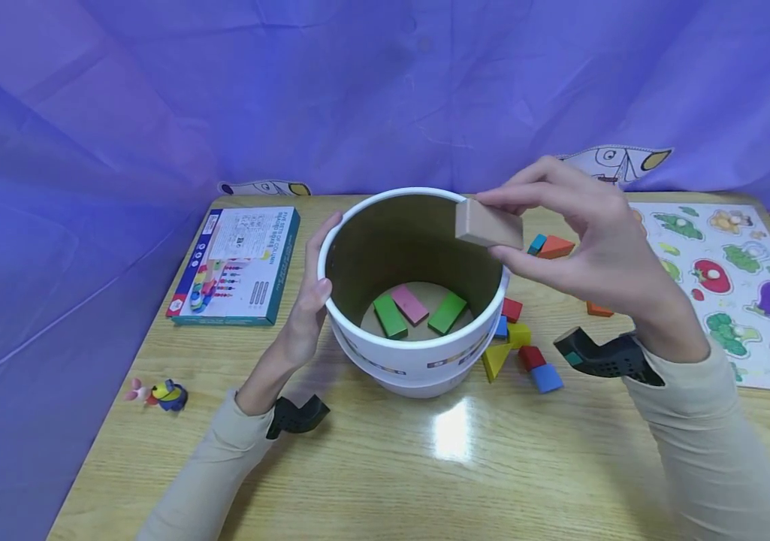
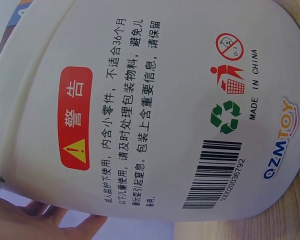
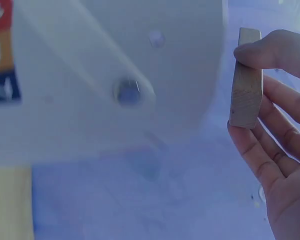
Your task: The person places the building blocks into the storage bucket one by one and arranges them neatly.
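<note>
A white bucket [image 1: 418,358] stands upright on the table, its mouth facing up. My left hand [image 1: 300,323] holds its left side, thumb at the rim and fingers along the outer wall. Over the right part of the rim, my right hand [image 1: 587,240] pinches a plain wooden block [image 1: 489,223] between thumb and fingers. The right wrist view shows the same block [image 3: 247,90] edge-on beside the blurred bucket wall. On the bucket's floor lie a pink block [image 1: 410,303] and two green blocks [image 1: 448,312].
Right of the bucket lie several coloured blocks, including a yellow triangle [image 1: 496,361], a blue block [image 1: 547,378] and an orange one [image 1: 555,246]. Farther right is a vegetable picture board [image 1: 685,248]. A flat toy box [image 1: 236,263] and small figurines [image 1: 167,394] are at left. A purple cloth [image 1: 371,98] hangs behind.
</note>
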The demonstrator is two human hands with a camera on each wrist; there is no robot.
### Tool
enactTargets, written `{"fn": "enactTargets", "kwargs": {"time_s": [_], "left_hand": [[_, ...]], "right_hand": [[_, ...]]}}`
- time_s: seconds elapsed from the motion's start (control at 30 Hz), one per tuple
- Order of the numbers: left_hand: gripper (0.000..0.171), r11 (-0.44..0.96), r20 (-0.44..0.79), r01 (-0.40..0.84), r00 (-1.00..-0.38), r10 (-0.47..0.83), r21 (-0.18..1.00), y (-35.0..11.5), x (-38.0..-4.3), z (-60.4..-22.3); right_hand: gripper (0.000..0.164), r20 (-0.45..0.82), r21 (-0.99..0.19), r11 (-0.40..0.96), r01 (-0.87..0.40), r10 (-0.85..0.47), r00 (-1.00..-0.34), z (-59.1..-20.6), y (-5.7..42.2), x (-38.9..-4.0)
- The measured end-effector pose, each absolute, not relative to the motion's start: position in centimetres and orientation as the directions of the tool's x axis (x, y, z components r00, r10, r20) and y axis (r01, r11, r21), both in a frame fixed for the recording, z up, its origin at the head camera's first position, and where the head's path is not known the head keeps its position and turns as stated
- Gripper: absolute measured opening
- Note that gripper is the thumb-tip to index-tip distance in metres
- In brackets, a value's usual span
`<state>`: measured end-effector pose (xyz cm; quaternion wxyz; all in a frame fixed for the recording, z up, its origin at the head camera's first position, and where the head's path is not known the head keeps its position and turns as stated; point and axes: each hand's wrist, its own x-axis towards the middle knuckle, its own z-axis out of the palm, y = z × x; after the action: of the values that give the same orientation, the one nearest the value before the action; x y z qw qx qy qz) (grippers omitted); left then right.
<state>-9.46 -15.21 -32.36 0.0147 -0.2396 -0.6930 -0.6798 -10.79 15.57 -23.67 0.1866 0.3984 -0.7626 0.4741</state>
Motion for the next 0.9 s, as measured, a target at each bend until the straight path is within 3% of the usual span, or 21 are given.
{"fn": "enactTargets", "kwargs": {"time_s": [0.37, 0.9], "left_hand": [[0.091, -0.032, 0.343, 0.351, -0.888, 0.307, 0.936, -15.2, -9.4, -32.4], [0.089, -0.039, 0.357, 0.363, -0.880, 0.313, 0.931, -15.1, -9.5, -32.5]], "right_hand": [[0.050, 0.705, -0.543, 0.158, -0.825, -0.447, -0.550, -23.5, 12.9, -11.1], [0.049, 0.725, -0.527, 0.116, -0.842, -0.457, -0.516, -23.2, 12.6, -11.0]]}}
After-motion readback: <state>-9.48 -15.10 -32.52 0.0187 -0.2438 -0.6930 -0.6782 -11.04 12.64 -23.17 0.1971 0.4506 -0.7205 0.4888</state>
